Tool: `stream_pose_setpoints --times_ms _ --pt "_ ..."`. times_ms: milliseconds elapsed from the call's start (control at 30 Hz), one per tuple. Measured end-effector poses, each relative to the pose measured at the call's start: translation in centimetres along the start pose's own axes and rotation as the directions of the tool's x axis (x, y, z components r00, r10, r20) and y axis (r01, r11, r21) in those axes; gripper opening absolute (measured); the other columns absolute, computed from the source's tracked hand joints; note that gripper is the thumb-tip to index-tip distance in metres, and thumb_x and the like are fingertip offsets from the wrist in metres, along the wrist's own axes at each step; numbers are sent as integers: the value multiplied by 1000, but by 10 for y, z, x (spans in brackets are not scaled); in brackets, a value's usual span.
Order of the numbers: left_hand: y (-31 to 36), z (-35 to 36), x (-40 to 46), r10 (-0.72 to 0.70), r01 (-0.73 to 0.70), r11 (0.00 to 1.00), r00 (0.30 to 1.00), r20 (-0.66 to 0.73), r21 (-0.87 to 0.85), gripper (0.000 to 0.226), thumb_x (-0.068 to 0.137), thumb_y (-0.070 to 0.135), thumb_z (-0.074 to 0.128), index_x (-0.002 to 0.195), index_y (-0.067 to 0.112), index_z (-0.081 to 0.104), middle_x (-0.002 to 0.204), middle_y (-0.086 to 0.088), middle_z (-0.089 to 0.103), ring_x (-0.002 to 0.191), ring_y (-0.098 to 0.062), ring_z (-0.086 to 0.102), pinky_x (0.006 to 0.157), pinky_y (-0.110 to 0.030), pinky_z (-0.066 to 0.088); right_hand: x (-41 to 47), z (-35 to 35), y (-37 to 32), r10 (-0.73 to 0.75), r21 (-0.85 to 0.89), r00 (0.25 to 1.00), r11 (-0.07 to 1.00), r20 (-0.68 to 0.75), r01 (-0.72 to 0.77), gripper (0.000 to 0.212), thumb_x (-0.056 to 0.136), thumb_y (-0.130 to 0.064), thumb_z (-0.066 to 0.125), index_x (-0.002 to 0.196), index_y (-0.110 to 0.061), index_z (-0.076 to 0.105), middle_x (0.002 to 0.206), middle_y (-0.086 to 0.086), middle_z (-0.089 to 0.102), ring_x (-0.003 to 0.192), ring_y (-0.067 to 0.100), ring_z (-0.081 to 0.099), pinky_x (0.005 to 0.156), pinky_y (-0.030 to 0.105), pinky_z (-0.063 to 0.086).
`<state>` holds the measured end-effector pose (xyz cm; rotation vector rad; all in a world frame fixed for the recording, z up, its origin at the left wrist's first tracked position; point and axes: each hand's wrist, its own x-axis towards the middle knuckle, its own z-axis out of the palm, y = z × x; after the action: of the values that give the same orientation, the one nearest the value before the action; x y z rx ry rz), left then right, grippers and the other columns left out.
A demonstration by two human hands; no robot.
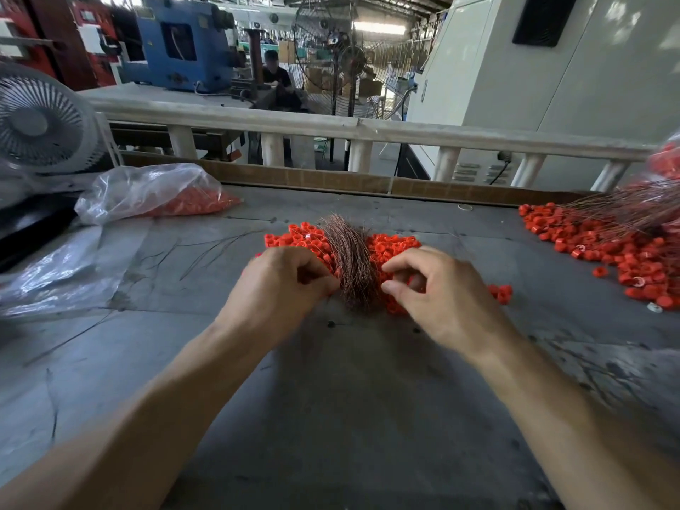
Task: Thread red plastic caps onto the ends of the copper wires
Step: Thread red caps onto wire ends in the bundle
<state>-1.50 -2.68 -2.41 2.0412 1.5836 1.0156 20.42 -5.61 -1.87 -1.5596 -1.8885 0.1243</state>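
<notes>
Two bare forearms reach across a scuffed grey metal worktable (349, 417) toward a bundle of thin copper wires (349, 259) lying on a heap of small red plastic caps (393, 248). The left hand (279, 285), fingers curled in, pinches at the near left edge of the bundle; whether it has one strand or a cap cannot be told. The right hand (441, 288) hovers at the bundle's right edge, thumb and forefinger bent but apart, closed on nothing visible. The step in hand appears to be picking out a wire end and a cap; the next move calls for steadying one strand and lining a cap's hole up with its tip. Farther right lies a second spread of red caps and wires (607, 248). At far left sit a clear plastic bag of red caps (154, 196) and a white desk fan (40, 123).
</notes>
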Motion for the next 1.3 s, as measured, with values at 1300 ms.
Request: stream_pose_setpoints --times_ms 1300 --pt "15 -32 1 -44 -21 743 996 -79 -669 9 79 22 78 84 16 74 68 3 67 54 -11 55 50 -22 48 -10 -12 -34 -106 427 955 877 -277 222 8 96 -13 66 94 -18 72 71 -5 68 67 14 65 60 24 50"
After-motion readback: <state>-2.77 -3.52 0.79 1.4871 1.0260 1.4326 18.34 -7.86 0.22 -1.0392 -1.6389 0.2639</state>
